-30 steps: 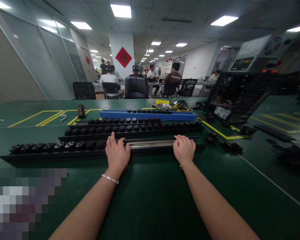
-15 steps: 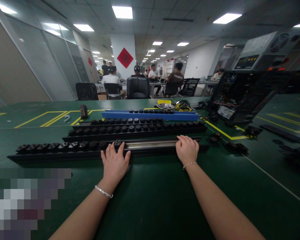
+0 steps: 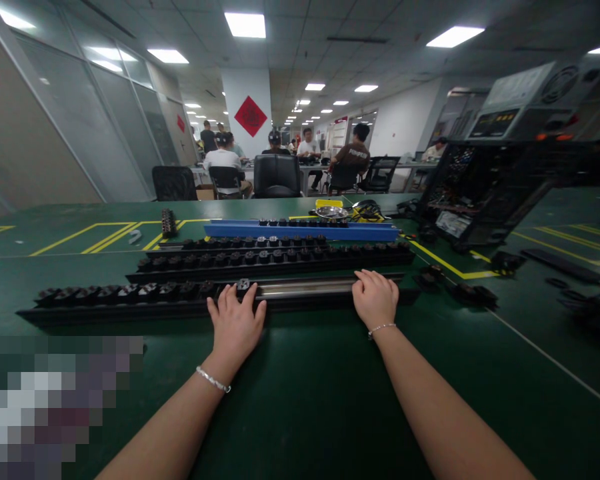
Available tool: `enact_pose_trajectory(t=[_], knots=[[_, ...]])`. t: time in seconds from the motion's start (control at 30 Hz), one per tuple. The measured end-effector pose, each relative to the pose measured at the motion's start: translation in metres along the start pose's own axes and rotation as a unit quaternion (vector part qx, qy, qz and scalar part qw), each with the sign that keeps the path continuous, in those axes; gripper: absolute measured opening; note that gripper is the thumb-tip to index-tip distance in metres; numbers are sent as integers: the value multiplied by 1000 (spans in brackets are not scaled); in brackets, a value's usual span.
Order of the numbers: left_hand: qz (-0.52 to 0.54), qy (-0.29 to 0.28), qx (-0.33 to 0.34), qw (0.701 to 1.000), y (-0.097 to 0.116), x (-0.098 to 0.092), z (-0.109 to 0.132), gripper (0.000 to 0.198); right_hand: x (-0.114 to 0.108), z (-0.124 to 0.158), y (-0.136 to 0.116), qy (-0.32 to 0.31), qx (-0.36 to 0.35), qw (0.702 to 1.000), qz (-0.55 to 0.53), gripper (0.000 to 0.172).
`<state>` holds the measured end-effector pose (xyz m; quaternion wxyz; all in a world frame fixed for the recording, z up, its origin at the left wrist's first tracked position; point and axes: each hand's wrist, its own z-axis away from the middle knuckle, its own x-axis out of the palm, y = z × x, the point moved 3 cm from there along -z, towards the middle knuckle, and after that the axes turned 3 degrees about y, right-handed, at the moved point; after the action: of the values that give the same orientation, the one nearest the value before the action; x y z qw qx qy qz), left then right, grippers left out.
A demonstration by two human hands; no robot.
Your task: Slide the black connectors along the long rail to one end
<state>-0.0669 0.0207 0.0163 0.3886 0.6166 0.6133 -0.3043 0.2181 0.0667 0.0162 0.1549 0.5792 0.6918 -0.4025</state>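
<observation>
A long black rail [image 3: 300, 288] with a bare metal channel lies across the green table in front of me. Several black clip parts [image 3: 130, 292] sit in a row along its left half. My left hand [image 3: 235, 323] lies flat with fingers spread on the rail's near edge, fingertips beside the last clip [image 3: 243, 285]. My right hand [image 3: 375, 298] rests on the rail near its right end, fingers curled over the edge. Two more black rails [image 3: 270, 257] full of clips lie just behind.
A blue rail [image 3: 300, 230] lies farther back, with a metal dish [image 3: 331, 213] and yellow box behind it. An open computer case [image 3: 485, 190] stands at right, loose black parts [image 3: 467, 293] near it. People sit at desks beyond the table [image 3: 300, 400].
My left hand has drawn back a little toward me and uncovered one more clip on the rail. The right hand has stayed on the rail's right end.
</observation>
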Motion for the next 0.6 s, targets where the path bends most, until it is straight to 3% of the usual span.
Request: enact_pose_trajectory(t=[0.6], knots=[[12, -7, 26, 1000, 8, -1, -2, 44, 2, 3, -3, -29, -7, 999, 22, 44]])
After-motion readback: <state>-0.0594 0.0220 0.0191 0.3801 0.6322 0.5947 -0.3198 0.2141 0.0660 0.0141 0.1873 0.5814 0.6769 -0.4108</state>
